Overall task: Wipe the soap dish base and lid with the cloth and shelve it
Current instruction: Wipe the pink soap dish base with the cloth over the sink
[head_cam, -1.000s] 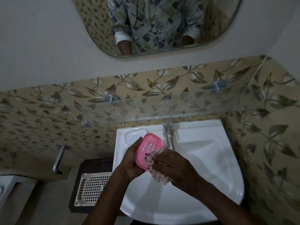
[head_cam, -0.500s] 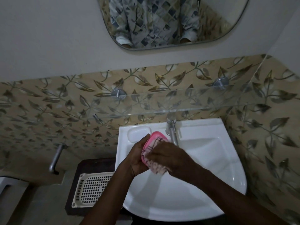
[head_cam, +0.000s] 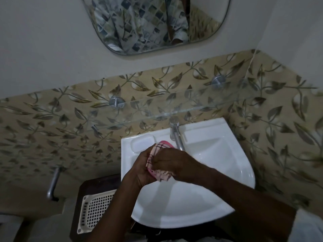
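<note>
- The soap dish [head_cam: 165, 143] is held on edge over the basin [head_cam: 201, 198], its long axis pointing toward the tap [head_cam: 176, 135].
- Its left side is gripped by the left hand [head_cam: 141, 165].
- The cloth [head_cam: 163, 176] is bunched in the right hand [head_cam: 169, 159] and pressed against the dish's right face.
- The glass shelf [head_cam: 183, 112] lies above and beyond.

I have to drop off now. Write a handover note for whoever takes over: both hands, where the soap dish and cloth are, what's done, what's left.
Left hand: grips the pink soap dish from its left side, above the sink.
Right hand: holds the checked cloth pressed against the dish.
Only one pink piece shows. I cannot tell whether it is the base or the lid.
Done: wiping is under way; the dish is not yet on the glass shelf.
Left: finish wiping both parts, then put the dish on the shelf.
</note>
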